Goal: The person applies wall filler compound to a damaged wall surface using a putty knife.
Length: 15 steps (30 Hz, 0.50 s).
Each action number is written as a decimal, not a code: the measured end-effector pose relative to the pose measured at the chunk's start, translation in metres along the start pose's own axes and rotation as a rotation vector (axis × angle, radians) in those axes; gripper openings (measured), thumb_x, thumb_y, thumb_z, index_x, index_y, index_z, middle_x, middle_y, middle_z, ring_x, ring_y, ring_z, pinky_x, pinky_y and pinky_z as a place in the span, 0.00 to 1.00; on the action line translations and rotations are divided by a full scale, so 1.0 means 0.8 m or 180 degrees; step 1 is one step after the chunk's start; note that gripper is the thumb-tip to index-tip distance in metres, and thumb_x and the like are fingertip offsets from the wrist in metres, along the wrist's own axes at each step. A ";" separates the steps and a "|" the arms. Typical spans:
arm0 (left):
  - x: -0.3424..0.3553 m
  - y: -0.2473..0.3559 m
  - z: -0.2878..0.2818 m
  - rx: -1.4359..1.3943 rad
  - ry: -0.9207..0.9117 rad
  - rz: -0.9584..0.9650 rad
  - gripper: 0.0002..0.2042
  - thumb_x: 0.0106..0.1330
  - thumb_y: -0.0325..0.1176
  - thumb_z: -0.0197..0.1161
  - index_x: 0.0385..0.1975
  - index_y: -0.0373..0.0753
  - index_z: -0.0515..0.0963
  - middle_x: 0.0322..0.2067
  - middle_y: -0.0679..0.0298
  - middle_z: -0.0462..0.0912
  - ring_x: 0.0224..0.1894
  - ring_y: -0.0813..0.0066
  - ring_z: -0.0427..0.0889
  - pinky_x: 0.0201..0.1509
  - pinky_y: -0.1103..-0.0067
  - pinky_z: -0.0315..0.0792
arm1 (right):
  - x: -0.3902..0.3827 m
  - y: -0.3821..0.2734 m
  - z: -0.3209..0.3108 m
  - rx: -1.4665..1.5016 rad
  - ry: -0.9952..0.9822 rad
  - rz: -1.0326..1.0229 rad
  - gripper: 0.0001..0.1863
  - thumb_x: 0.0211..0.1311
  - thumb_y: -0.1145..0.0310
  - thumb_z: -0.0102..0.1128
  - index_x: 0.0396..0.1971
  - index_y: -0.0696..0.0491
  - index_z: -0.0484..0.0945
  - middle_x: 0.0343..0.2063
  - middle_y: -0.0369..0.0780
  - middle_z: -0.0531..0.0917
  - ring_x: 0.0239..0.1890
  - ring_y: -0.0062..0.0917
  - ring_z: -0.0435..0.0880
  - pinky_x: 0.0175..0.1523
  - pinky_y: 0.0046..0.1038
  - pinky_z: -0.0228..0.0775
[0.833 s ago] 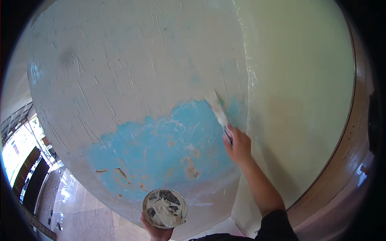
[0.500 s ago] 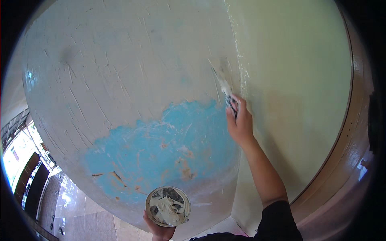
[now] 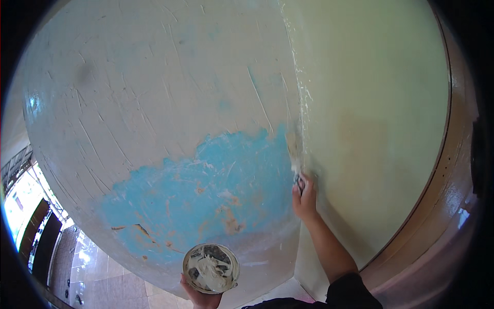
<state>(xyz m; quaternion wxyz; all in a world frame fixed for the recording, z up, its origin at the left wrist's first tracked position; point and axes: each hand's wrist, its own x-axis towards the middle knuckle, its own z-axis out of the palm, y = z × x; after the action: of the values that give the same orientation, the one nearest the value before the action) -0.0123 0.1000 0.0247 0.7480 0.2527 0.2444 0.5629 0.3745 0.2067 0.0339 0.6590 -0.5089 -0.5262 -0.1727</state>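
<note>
My right hand [image 3: 305, 200] is closed round the handle of a putty knife [image 3: 293, 152]. Its blade, smeared with pale putty, lies against the wall near the inside corner, at the right end of a bare blue patch [image 3: 206, 190]. Low in the middle, my left hand [image 3: 201, 297] grips a round tub [image 3: 186, 278] from below and the side. Whitish putty [image 3: 213, 273] lies inside the tub, with dark parts of its inside showing. Grey-white filler with thin raised ridges covers the wall [image 3: 154, 92] above the blue patch.
A yellow-green wall [image 3: 360, 77] meets the filled wall at a corner on the right. Beyond it runs a brown curved border [image 3: 437, 190]. At the lower left are a tiled floor [image 3: 108, 273] and a bright opening [image 3: 25, 201] with dark panels.
My right hand has drawn the putty knife down along the wall near the corner, from above the blue patch to its right edge. The tub has stayed nearly in place.
</note>
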 end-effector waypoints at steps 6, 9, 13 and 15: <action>0.004 0.003 0.004 0.0009 -0.0202 -0.0146 0.42 0.61 0.73 0.45 0.72 0.52 0.60 0.68 0.61 0.65 0.68 0.51 0.65 0.64 0.44 0.63 | 0.179 -0.108 0.005 0.0136 0.0410 -0.0293 0.22 0.71 0.66 0.55 0.61 0.56 0.66 0.43 0.51 0.83 0.45 0.44 0.85 0.51 0.39 0.76; 0.007 0.004 -0.005 0.0018 -0.0123 -0.0150 0.43 0.61 0.73 0.45 0.72 0.52 0.60 0.68 0.61 0.65 0.68 0.51 0.65 0.64 0.43 0.63 | 0.175 -0.112 0.020 -0.0357 -0.0167 0.0164 0.23 0.72 0.64 0.55 0.62 0.56 0.66 0.47 0.54 0.82 0.48 0.51 0.82 0.52 0.42 0.75; 0.010 -0.001 -0.023 -0.0543 0.0027 -0.0135 0.42 0.61 0.73 0.44 0.72 0.53 0.60 0.68 0.61 0.65 0.69 0.50 0.65 0.64 0.43 0.63 | 0.017 -0.053 0.038 -0.0324 -0.0598 0.0806 0.25 0.71 0.64 0.56 0.62 0.57 0.65 0.49 0.55 0.82 0.47 0.47 0.85 0.52 0.41 0.78; 0.006 -0.005 -0.021 -0.0289 -0.0043 -0.0157 0.42 0.61 0.73 0.44 0.72 0.53 0.60 0.68 0.61 0.65 0.69 0.51 0.65 0.64 0.43 0.63 | -0.064 -0.021 0.027 -0.0004 -0.0461 0.0671 0.24 0.70 0.65 0.57 0.61 0.61 0.65 0.48 0.56 0.82 0.46 0.44 0.86 0.53 0.39 0.78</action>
<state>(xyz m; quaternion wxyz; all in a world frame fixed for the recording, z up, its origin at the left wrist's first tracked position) -0.0194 0.1057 0.0092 0.7739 0.2162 0.2197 0.5532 0.3310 0.2020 -0.0044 0.6335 -0.5730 -0.5158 -0.0657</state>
